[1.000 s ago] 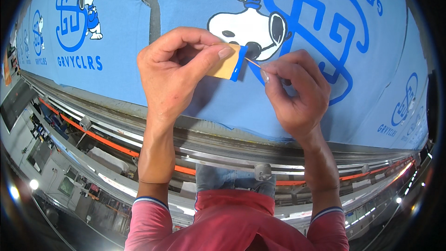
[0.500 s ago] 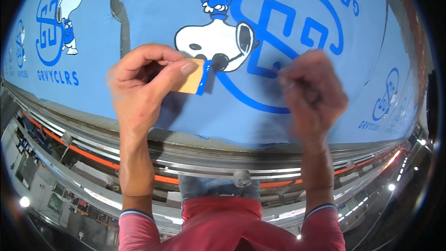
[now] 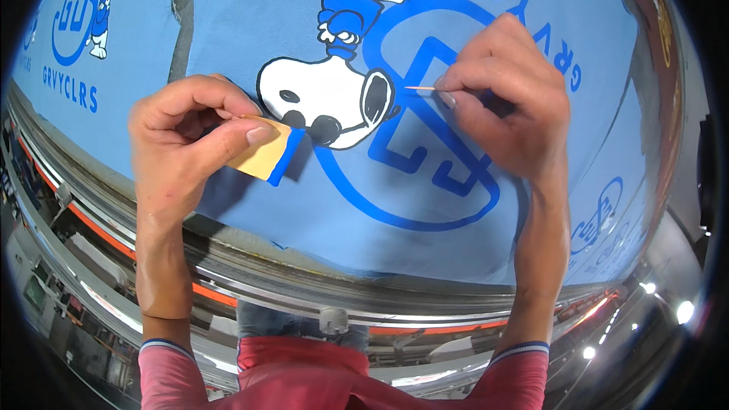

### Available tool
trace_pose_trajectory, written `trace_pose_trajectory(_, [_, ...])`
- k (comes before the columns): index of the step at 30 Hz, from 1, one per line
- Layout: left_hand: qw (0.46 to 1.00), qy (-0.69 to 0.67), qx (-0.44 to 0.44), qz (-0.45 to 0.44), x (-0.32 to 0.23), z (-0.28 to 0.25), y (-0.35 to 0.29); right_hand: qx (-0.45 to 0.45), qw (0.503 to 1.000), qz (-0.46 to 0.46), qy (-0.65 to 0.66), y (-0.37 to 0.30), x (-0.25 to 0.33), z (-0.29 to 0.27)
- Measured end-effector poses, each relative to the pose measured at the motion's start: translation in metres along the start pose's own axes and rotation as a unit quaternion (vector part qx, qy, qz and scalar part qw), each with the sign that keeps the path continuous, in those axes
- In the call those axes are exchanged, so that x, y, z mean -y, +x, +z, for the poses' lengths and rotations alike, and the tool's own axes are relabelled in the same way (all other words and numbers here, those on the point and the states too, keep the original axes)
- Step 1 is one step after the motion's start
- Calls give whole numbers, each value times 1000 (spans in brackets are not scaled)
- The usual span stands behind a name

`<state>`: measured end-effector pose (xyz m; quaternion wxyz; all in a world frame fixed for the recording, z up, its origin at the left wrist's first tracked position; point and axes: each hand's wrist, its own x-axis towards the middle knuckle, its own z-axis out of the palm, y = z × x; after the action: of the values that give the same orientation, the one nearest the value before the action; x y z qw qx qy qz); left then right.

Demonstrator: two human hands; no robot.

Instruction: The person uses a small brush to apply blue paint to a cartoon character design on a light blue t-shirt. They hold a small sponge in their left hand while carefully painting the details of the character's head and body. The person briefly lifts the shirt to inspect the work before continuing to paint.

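Between the thumb and fingers of my left hand (image 3: 194,133) is a small tan card (image 3: 262,156) with wet-looking blue paint along its far edge. My right hand (image 3: 512,95) pinches a thin pointed stick like a toothpick (image 3: 420,88), its tip pointing left. That tip is over the blue looped emblem printed on the light blue fabric (image 3: 319,220); whether it touches the cloth I cannot tell. Beside the emblem is a printed white cartoon dog (image 3: 319,95), upside down from here. The card hovers near the dog's head and casts a shadow on the cloth.
More prints of the same dog and emblem (image 3: 76,11) lie to the left and right on the fabric pieces. A dark gap (image 3: 182,15) separates two pieces. Along the table's near edge run metal rails (image 3: 418,311) and an orange strip, with a round metal knob (image 3: 333,320) in front of me.
My right hand has moved up and left over the emblem, and its stick now shows clearly. My left hand and the card have shifted left and slightly down. The whole view has turned a little.
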<state>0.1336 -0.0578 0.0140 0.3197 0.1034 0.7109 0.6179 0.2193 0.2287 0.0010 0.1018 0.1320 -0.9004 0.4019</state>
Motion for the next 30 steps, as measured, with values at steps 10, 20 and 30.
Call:
trace_pose_trajectory(10, [1000, 5, 13, 19, 1, -2, -1, 25, 998, -6, -48, -4, -3, 5])
trace_pose_trajectory(20, [1000, 18, 7, 18, 3, -1, 1, 25, 998, -12, -52, -1, -9, 8])
trace_pose_trajectory(30, [999, 50, -8, -1, -1, 4, -1, 29, 998, -20, -54, -2, -8, 7])
